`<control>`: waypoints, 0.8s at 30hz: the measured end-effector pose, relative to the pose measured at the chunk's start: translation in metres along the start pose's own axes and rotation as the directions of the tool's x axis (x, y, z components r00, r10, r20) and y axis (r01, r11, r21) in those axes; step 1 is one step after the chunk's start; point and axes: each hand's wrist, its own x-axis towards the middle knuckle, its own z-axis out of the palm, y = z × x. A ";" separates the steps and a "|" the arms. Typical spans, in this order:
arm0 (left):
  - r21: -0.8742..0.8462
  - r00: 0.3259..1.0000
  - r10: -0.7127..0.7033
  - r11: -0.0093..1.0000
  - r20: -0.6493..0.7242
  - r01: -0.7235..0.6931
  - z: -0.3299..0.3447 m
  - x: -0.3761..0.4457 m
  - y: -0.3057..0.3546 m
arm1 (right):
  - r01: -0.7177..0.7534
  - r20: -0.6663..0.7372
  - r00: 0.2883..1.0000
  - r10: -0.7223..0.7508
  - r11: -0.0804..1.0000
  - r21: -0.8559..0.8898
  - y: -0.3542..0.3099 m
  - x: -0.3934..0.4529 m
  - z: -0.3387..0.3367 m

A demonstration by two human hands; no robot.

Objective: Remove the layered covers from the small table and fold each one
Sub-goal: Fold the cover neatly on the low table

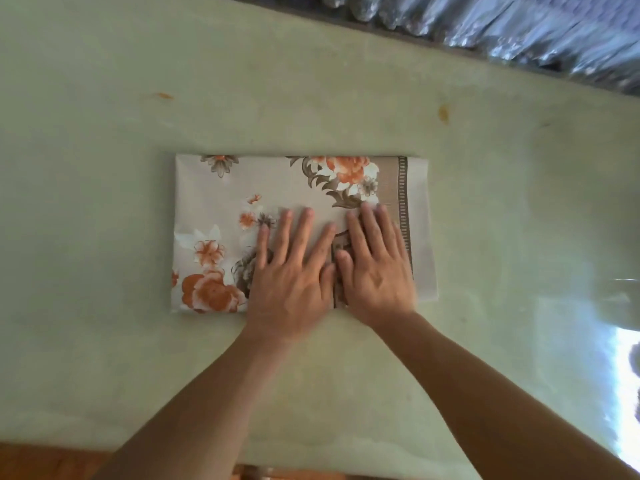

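Folded floral cover (pixel 277 188), a beige cloth printed with orange and brown flowers and edged on its right side with a brown ladder-pattern border, lies as a flat rectangle near the middle of the pale green tabletop (pixel 104 237). Its long edges run left to right, and its corners look fairly square.

From the head camera, both hands rest palm-down on the cloth's near right portion. The left hand (pixel 294 271) lies flat with fingers spread, fingertips pointing away from the person, gripping nothing. The right hand (pixel 377 268) lies just beside it, also flat and open, fingers closer together, its thumb touching or nearly touching the left hand's thumb. Both bare forearms reach in from the lower edge of the view.

The tabletop carries a couple of small orange-brown stains (pixel 443 114) beyond the cloth. Along the far edge runs crinkled silvery foil-like material (pixel 519 26). A strip of reddish-brown wood (pixel 45 462) shows at the near left corner.
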 end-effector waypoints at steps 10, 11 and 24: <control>0.103 0.991 -0.125 0.987 0.050 0.120 -0.021 -0.052 -0.113 | -0.090 0.070 0.992 0.103 0.981 -0.170 0.040 -0.001 -0.012; 0.119 0.986 -0.161 0.981 0.042 0.155 -0.025 -0.046 -0.108 | -0.100 0.065 0.992 0.112 0.982 -0.162 0.040 -0.001 -0.012; 0.046 0.934 0.163 0.981 0.319 -0.187 -0.038 0.107 -0.066 | -0.071 0.018 0.997 0.073 0.995 -0.064 0.043 -0.001 -0.012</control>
